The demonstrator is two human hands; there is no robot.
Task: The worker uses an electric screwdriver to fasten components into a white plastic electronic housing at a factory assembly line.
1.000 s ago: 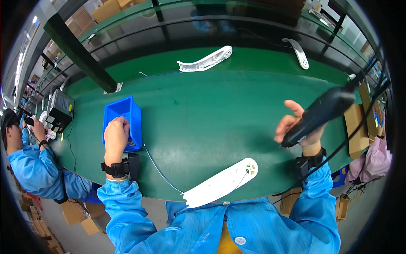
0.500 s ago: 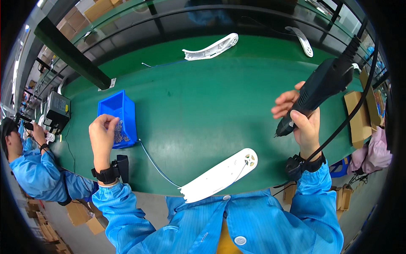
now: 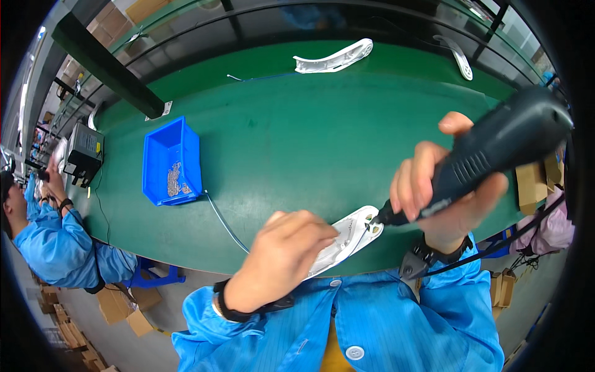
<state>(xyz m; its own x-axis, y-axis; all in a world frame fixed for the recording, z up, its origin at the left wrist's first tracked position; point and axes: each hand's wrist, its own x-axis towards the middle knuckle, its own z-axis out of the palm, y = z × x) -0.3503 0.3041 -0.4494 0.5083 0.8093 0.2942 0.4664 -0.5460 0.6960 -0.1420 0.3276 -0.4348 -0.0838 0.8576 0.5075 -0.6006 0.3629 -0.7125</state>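
A white curved plastic housing lies at the near edge of the green table, its round end to the right, a thin cable running from it. My right hand is wrapped round a black electric screwdriver, whose tip points left and reaches the housing's round end; whether it touches I cannot tell. My left hand is closed with fingertips together over the housing, hiding its left part. Anything pinched there is hidden. Farther left, a blue bin holds many small screws.
Two more white housings, one at the far middle and another at the far right, lie along the back. A green post rises at the far left, behind a black box-shaped device. A co-worker sits at the left.
My left hand has left the screw bin and moved right to the housing. My right hand has brought the screwdriver down and left, its tip now at the housing's round end.
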